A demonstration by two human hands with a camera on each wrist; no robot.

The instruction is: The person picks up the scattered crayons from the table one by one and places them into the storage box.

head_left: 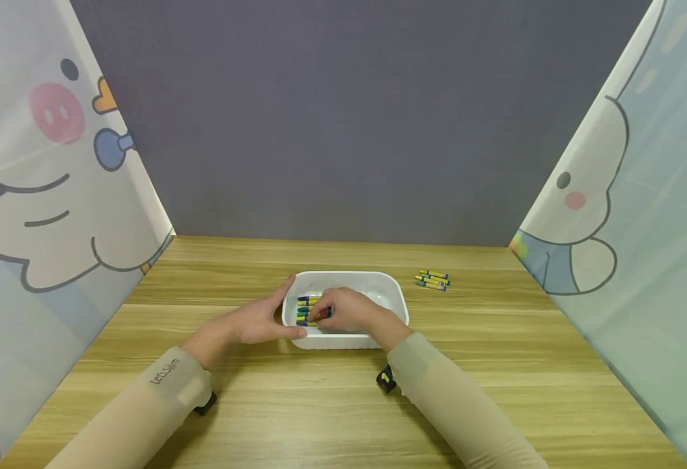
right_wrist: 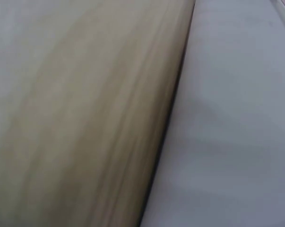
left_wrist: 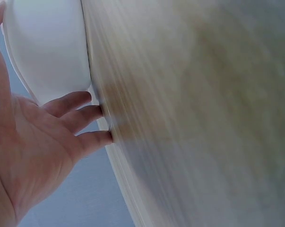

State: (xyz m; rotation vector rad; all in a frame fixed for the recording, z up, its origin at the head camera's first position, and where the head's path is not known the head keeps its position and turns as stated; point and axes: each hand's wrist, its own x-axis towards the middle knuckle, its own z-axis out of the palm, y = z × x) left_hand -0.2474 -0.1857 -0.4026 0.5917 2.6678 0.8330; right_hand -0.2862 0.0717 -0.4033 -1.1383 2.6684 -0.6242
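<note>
Your left hand (head_left: 259,320) braces the white tub (head_left: 391,290), fingers spread; your right hand (head_left: 349,311) pinches crayons (head_left: 308,311) inside it. Loose crayons (head_left: 434,279) lie well right of your fingers on the tabletop (head_left: 296,404).

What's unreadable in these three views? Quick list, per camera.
- Head view: whether the right hand pinches a crayon; its own fingers cover the blue-and-yellow crayons in the white plastic tub.
- Head view: count and print of the loose crayons on the wooden table; too small.
- Left wrist view: tub contents; only its outer wall shows by the left hand.
- Right wrist view: blurred; no hand or crayons in frame.
</note>
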